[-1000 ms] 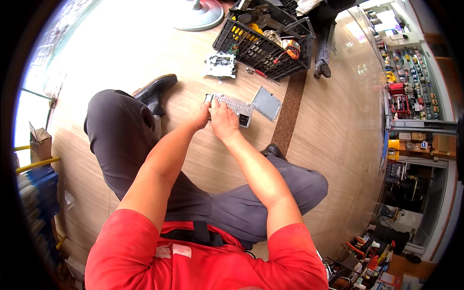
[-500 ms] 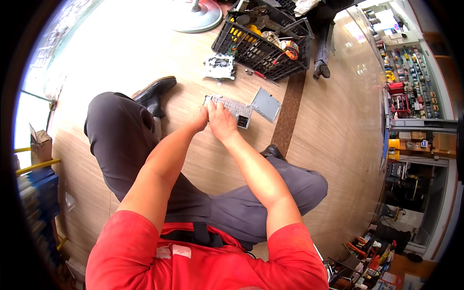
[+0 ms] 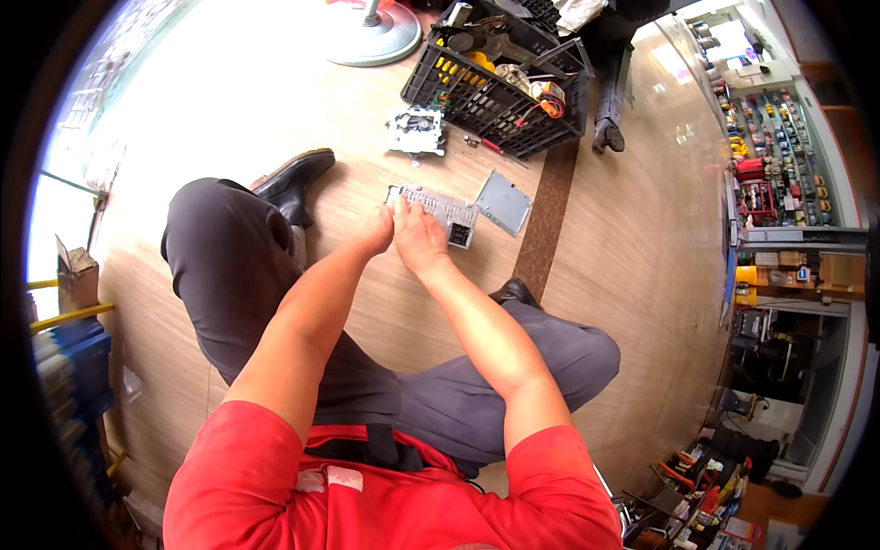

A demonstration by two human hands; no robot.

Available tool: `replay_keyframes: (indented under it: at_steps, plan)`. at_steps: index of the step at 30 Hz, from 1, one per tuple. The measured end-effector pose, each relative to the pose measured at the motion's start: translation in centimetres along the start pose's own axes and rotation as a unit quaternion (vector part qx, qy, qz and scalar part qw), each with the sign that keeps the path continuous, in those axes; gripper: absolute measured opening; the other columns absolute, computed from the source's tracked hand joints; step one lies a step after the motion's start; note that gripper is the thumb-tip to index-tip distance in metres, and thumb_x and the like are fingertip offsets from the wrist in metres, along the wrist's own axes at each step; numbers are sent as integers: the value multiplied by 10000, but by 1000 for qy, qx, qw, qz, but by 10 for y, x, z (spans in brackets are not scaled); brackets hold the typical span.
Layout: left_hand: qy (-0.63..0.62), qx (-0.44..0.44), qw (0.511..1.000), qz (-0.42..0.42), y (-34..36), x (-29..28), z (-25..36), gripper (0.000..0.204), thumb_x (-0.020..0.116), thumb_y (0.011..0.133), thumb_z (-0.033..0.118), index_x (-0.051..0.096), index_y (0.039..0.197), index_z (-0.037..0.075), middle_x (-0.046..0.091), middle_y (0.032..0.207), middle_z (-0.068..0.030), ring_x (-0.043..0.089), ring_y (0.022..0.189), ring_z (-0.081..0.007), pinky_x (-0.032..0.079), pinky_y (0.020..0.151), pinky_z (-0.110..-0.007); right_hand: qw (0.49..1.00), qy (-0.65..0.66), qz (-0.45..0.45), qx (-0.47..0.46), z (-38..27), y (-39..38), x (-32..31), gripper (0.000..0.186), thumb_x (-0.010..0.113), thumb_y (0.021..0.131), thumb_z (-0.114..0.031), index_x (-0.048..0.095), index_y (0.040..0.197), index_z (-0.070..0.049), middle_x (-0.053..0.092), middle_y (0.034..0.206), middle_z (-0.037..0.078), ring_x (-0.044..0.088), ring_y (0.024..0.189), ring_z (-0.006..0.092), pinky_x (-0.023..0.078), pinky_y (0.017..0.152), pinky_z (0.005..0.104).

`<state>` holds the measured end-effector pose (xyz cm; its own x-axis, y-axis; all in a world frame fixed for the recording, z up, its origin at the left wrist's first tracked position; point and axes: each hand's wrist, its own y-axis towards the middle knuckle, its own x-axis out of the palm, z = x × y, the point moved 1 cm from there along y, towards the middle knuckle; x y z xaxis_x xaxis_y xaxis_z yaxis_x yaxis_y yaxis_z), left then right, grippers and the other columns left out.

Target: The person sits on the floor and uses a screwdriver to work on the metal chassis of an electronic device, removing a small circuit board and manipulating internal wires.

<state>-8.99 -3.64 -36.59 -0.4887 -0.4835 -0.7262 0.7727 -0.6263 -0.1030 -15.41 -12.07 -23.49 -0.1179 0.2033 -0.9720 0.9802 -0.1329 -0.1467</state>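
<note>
- Head cam: box (image 3: 454, 209), grey metal, long, flat on floor (image 3: 660, 275) ahead of the seated person, btwn the two feet; long side slants down to R; dark squarish socket area at its R end.
- L hand (image 3: 378, 231): at box's L end, fingers narrow & bunched; tips partly hidden, so can't tell if it grips.
- R hand (image 3: 420, 238): right beside L hand, fingers close together, reaching onto the near edge/top of box toward its L end; can't tell if gripping or just pressing.
- Both forearms bare, run up fr. red short sleeves (image 3: 240, 458).
- Panel (image 3: 503, 203): flat, grey, thin, on floor just R of box, tilted a bit vs. it; corner v. near box's R end.
- Mech (image 3: 417, 133): white/silver w/ dark parts, on floor beyond box, nr crate.
- Crate (image 3: 486, 108): black plastic lattice, full of tools & parts, incl. meter (image 3: 550, 94) (orange/white, red lead).
- Red tool (image 3: 492, 147): slim, on floor at crate's near side.
- Disc base (image 3: 374, 37): round, grey-green & red, top edge, L of crate.
- L boot (image 3: 298, 181) black, L of box; R shoe (image 3: 519, 291) black, below/R of box, part hidden by trouser leg.
- Dark strip (image 3: 555, 202) across floor, just R of panel.
- Far R: shelves (image 3: 779, 165) w/ small colourful goods; tool pile (image 3: 697, 495) low R.
- Far L: carton (image 3: 78, 266), brown, above blue stack (image 3: 82, 357).
</note>
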Motion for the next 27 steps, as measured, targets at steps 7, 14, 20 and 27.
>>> replay_keyframes:
  at_steps: [7,14,20,27]
  plan:
    - [34,12,999,-17,-2,5,-2,176,550,918,154,618,1034,42,691,1023,-218,663,965,-398,536,797,-486,983,29,104,-147,6,-1,9,285,541,927,-131,532,1208,-86,571,1017,168,644,934,345,553,792,448]
    - [36,16,999,3,0,8,-5,146,582,889,106,626,1017,50,689,993,-225,665,926,-407,537,775,-475,997,3,53,-53,5,-1,6,160,517,936,-129,546,1073,-52,581,998,184,654,926,344,564,781,430]
    - [22,47,998,-25,-5,-14,13,199,568,878,83,590,1065,17,651,1049,-231,650,972,-392,533,823,-456,980,61,118,-146,8,-2,2,149,524,934,-128,563,1059,-58,596,977,178,634,965,357,534,839,439]
    - [-54,72,987,133,-1,-25,31,108,558,883,52,577,988,37,632,982,-239,622,917,-431,499,788,-509,950,251,175,-61,26,22,-21,310,579,894,-64,568,1198,-5,639,1062,210,640,946,359,524,861,439]
